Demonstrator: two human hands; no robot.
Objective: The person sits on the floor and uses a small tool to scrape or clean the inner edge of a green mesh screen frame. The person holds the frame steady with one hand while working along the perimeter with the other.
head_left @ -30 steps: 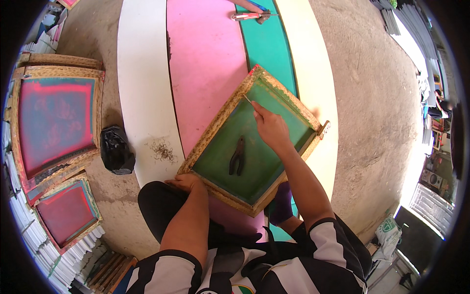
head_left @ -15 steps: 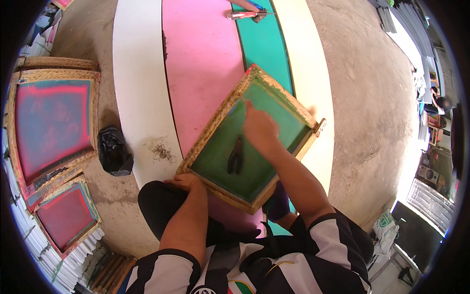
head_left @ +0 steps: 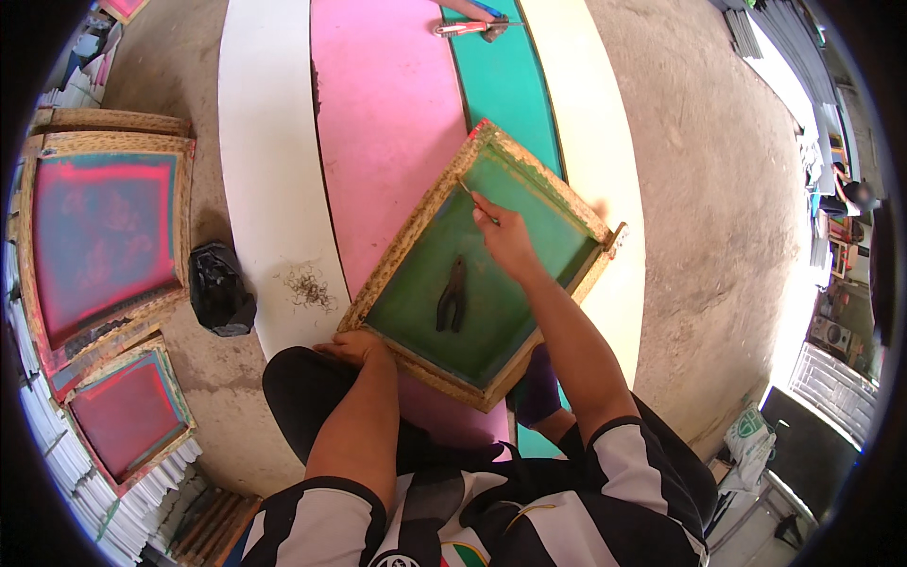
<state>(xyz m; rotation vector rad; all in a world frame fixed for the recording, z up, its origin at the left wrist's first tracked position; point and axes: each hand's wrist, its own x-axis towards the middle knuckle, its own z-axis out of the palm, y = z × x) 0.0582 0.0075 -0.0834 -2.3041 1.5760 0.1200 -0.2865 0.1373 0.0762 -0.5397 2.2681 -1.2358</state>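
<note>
A screen-printing frame (head_left: 419, 219) of worn wood with green mesh lies tilted before me, its near edge by my lap. My left hand (head_left: 364, 347) grips its near left corner, the fingertips partly hidden. Over the mesh my right hand (head_left: 507, 240) is closed around a slim tool (head_left: 468, 192) with a thin tip, which points at the inner edge of the left wooden bar; its exact kind is too small to tell. Dark pliers (head_left: 453, 298) rest on the mesh, just nearer to me than the right hand.
Striped boards in white, pink (head_left: 387, 104), green and cream lie beneath the frame. Wiry scraps (head_left: 310, 289) and a black plastic bag (head_left: 222, 290) are at the left. Other printing frames (head_left: 104, 241) lean farther left. A red-handled screwdriver (head_left: 460, 29) lies at the far end, by another person's arm (head_left: 468, 9).
My right hand has drawn back slightly toward me and to the right, so the slim tool now shows more. The left hand keeps its grip on the frame corner.
</note>
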